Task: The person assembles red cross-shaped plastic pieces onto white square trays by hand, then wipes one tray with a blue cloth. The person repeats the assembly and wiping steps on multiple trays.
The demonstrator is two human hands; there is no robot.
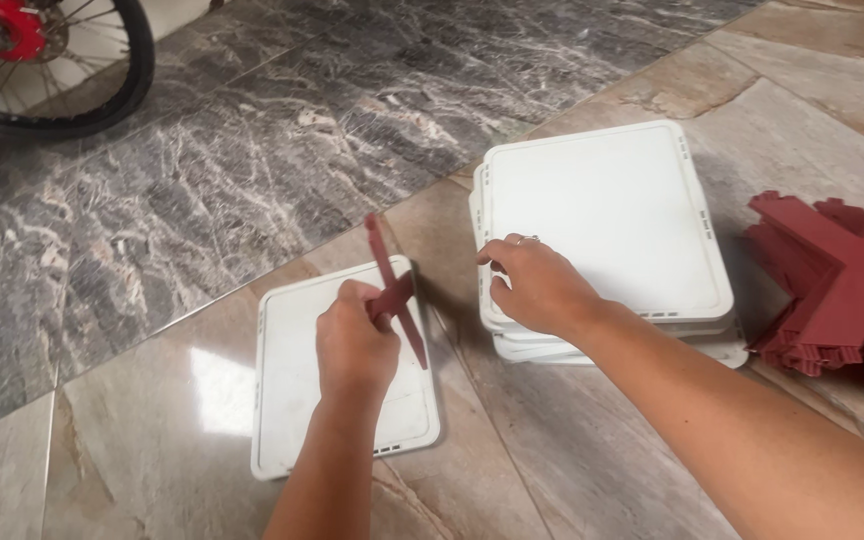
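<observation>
My left hand [354, 345] grips a dark red cross-shaped plastic divider [390, 290], holding it upright over a single white rectangular tray [282, 400] that lies flat on the floor. My right hand [537, 288], with a ring on one finger, rests on the near left edge of a stack of white trays [607, 210], its fingers curled over the rim of the top one.
A pile of dark red cross-shaped dividers [837, 285] lies at the right edge. A bicycle wheel with a red hub [47, 55] stands at the top left. The floor is polished stone, dark marble [252, 130] farther away and beige tile [132, 400] nearer me.
</observation>
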